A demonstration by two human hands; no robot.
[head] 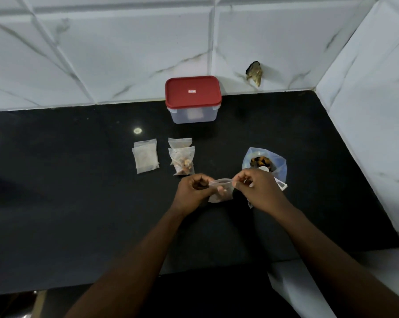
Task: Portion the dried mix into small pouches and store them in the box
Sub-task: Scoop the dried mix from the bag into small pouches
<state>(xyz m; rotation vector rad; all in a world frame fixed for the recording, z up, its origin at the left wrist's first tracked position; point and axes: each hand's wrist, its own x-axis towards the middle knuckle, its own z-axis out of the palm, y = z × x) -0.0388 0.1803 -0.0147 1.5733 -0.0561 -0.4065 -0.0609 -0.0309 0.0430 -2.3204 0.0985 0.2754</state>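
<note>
A small clear pouch (220,193) hangs just above the black counter (79,191), held between both hands. My left hand (194,191) pinches its left top edge, and my right hand (260,191) pinches the right top edge. Behind my right hand stands an open bag of dried mix (266,162) with a white scoop in it. Two filled pouches (182,160) lie left of the held one. Several empty pouches (145,158) are stacked further left. A clear box with a red lid (193,98) stands shut at the wall.
White marble-pattern tiles (125,53) form the back wall, and a tiled side wall (366,134) closes the right. A dark chipped spot (254,73) marks the back wall right of the box. The counter's front edge runs near my forearms.
</note>
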